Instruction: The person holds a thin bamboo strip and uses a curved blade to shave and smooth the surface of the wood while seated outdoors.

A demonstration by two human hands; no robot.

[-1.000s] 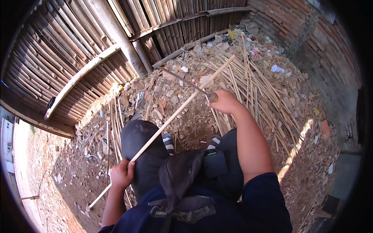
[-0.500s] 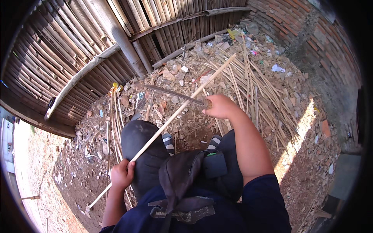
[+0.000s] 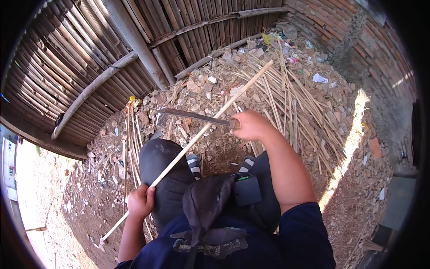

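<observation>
A long pale stick (image 3: 181,154), apparently bamboo, slants from the lower left up to the far right, across my left knee. Its lower part is gripped by my left hand (image 3: 141,201), thumb along the stick. My right hand (image 3: 249,125) is closed round the short handle of a long machete-like knife (image 3: 197,115). The dark blade points left and crosses the stick a little above its middle; whether its edge touches the stick I cannot tell.
A heap of split bamboo sticks (image 3: 304,116) lies to the right, and a smaller bundle (image 3: 131,143) beside my left knee. Rubble and litter cover the ground. A bamboo wall (image 3: 89,49) stands at the far left, a brick wall (image 3: 340,40) at the far right.
My right hand has shifted slightly left, and the blade's tip has swung a little nearer to me. My left hand and the stick stay practically in place.
</observation>
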